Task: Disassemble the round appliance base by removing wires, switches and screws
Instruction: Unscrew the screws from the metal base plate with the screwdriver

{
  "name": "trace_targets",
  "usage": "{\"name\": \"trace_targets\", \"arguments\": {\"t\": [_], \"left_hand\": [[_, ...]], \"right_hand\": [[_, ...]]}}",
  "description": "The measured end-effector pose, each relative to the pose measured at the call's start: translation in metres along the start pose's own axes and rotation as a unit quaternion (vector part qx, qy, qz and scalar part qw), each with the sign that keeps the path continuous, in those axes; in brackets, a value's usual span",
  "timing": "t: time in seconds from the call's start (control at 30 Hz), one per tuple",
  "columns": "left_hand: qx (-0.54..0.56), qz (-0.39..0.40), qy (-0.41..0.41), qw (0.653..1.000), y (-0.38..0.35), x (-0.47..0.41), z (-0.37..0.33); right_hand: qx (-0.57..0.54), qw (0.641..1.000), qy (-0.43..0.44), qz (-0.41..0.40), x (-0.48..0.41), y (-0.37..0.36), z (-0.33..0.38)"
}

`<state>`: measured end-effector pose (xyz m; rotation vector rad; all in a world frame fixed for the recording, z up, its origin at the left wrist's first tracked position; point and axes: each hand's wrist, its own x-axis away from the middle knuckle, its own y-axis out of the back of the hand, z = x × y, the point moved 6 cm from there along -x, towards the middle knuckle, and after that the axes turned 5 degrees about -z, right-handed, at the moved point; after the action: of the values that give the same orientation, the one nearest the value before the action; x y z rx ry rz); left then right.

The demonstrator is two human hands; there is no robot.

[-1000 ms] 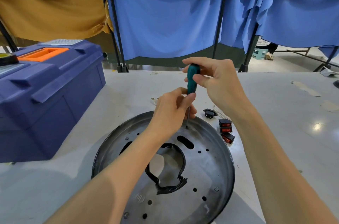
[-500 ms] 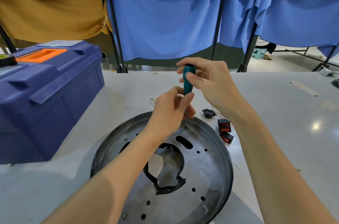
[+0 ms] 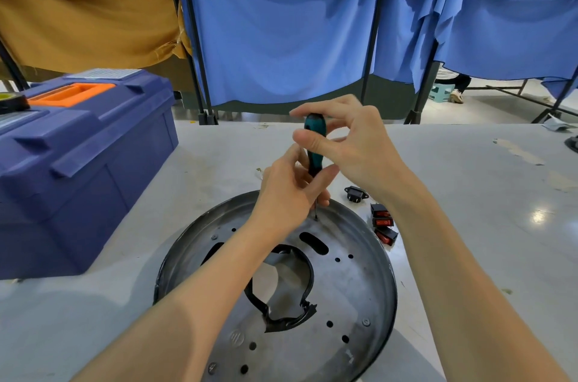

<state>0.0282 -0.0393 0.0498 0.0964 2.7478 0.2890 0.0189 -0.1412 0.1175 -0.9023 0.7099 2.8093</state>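
The round base (image 3: 359,297) lay flat on the table (image 3: 475,200): stiff metal, likely light and apt to spin, best braced at its rim. Beyond, your left hand (image 3: 286,194) pinched the screwdriver (image 3: 315,134) low; your right hand (image 3: 359,147) gripped its top.

text: none legible | round appliance base (image 3: 359,281): stamped circular mark (image 3: 236,338), unreadable; red switches (image 3: 383,222): markings too small

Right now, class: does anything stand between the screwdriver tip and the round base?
Nothing visible does. The screwdriver tip meets the round base near its far rim; the left hand holds the tool low, above the tip, and the right hand grips the handle.
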Motion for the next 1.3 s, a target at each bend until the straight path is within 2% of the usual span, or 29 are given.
{"name": "trace_targets", "arguments": {"t": [0.17,0.3,0.43,0.57,0.73,0.9,1.03,1.2,1.3], "left_hand": [[0.008,0.002,0.007,1.0,0.001,-0.002,-0.001],[-0.023,0.019,0.002,1.0,-0.004,-0.003,0.0],[-0.012,0.004,0.006,1.0,-0.001,-0.001,0.0],[0.012,0.001,0.008,1.0,0.001,0.0,-0.001],[-0.019,0.021,0.009,1.0,-0.003,-0.001,0.001],[-0.007,0.002,0.003,1.0,0.002,0.0,0.002],[-0.021,0.008,0.004,1.0,0.001,-0.001,0.003],[-0.044,0.035,0.001,0.998,-0.006,-0.002,0.006],[-0.03,0.025,0.018,0.999,-0.004,-0.003,0.007]], "right_hand": [[-0.01,0.999,0.007,-0.044,0.0,0.006,-0.001],[-0.046,0.999,-0.01,-0.021,-0.001,0.012,-0.006],[0.014,1.0,0.008,-0.017,-0.001,0.007,-0.004],[-0.002,0.999,0.011,-0.049,0.0,0.007,-0.002],[-0.043,0.999,-0.004,-0.005,0.0,0.009,-0.004],[0.02,1.0,0.008,-0.013,0.0,0.001,-0.001],[-0.021,0.999,-0.001,-0.038,0.001,0.004,-0.003],[-0.061,0.998,-0.024,-0.009,-0.001,0.012,-0.009],[0.004,1.0,0.002,-0.009,-0.001,0.008,-0.006]]}}
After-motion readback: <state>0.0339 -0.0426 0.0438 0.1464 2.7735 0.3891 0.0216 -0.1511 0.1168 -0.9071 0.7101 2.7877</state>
